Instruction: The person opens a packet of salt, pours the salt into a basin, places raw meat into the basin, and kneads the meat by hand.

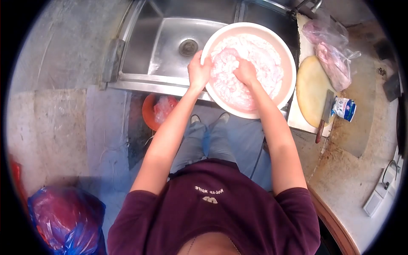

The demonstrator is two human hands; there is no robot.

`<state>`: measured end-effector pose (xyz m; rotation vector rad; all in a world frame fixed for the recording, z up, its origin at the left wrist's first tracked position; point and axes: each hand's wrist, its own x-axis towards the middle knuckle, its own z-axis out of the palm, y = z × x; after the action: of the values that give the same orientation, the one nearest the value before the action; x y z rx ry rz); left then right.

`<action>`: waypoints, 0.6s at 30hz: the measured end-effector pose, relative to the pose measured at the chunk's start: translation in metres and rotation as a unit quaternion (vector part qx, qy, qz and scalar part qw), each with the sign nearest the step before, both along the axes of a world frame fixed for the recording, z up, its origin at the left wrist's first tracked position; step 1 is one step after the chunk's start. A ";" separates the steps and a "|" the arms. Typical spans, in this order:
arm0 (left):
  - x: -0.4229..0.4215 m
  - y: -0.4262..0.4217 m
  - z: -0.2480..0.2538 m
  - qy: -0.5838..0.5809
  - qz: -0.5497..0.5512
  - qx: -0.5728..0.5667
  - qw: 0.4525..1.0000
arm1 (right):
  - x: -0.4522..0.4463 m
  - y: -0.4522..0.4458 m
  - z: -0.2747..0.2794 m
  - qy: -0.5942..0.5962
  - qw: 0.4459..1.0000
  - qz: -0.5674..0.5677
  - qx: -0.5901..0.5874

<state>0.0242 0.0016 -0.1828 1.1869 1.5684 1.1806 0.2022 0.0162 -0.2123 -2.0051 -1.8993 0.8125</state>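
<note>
A large white basin rests over the right part of the steel sink and its front edge. It holds a mass of wet, pale pink-white raw meat; its exact cut cannot be made out. My left hand grips the basin's left rim, the thumb reaching inside. Inside the basin, my right hand is closed with its fingers pressed into the meat, and the fingertips are partly hidden.
Left of the basin lies the sink bowl with its drain. On the right are a round cutting board, a cleaver, a blue-white packet and bagged meat. Below stands an orange bucket; a tied bag sits lower left.
</note>
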 end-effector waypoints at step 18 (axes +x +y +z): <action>-0.001 0.004 -0.015 0.050 0.011 0.038 0.998 | -0.056 0.008 0.005 -0.196 0.959 0.199 0.038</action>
<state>0.0228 0.0053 -0.1975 1.2982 1.6269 1.2212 0.1466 0.0237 -0.2073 -1.8682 -2.5699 0.4297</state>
